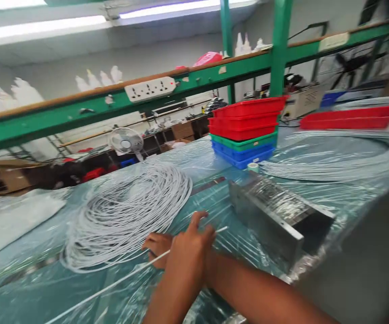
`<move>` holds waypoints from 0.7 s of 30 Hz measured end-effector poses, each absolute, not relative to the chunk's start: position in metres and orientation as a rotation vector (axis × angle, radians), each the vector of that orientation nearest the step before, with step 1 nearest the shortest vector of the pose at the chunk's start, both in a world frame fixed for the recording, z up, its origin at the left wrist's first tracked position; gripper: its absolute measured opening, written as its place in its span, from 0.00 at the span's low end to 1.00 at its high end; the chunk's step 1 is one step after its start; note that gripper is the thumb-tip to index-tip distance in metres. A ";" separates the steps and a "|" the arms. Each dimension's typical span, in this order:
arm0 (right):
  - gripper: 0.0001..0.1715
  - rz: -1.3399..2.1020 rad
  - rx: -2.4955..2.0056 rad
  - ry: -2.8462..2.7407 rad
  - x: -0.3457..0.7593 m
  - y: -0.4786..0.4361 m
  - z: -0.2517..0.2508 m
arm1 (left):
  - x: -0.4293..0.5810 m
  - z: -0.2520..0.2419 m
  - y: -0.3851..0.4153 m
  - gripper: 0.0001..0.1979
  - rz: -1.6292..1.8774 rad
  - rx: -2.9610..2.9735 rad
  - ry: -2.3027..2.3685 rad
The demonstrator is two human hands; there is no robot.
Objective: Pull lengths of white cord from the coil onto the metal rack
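A thin white cable (113, 284) runs slantwise up from the lower left, and its short end sticks out past my left hand. My forearms cross, the left one on top. My left hand (192, 240) is closed around the cable near that end, one finger raised. Reaching beneath it to the left, my right hand (160, 248) has its fingers curled at the near right edge of a large coil of white cable (130, 211). The held cable passes across this hand. What its fingers grip, if anything, is hidden.
A metal bracket block (265, 216) stands right of my hands. Behind it are stacked red, green and blue trays (245, 130) and a small tape roll (253, 167). More cable (316, 171) lies at right. Plastic film covers the table; a green shelf beam (208, 76) crosses above.
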State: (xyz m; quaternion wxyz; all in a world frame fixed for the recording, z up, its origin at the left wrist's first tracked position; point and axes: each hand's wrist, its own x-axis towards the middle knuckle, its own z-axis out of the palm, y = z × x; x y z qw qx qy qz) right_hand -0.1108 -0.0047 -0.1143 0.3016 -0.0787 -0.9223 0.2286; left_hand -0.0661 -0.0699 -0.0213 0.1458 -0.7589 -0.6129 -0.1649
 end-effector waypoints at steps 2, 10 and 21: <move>0.11 0.581 -0.191 -2.470 -0.116 -0.001 -0.118 | -0.038 -0.019 -0.034 0.06 -0.464 -2.262 -1.786; 0.13 0.513 -0.060 -2.507 -0.121 0.007 -0.125 | 0.001 -0.001 0.000 0.05 -0.419 -2.460 -2.004; 0.11 0.530 -0.065 -2.509 -0.121 0.007 -0.125 | -0.008 -0.006 0.003 0.06 -0.684 -2.640 -1.864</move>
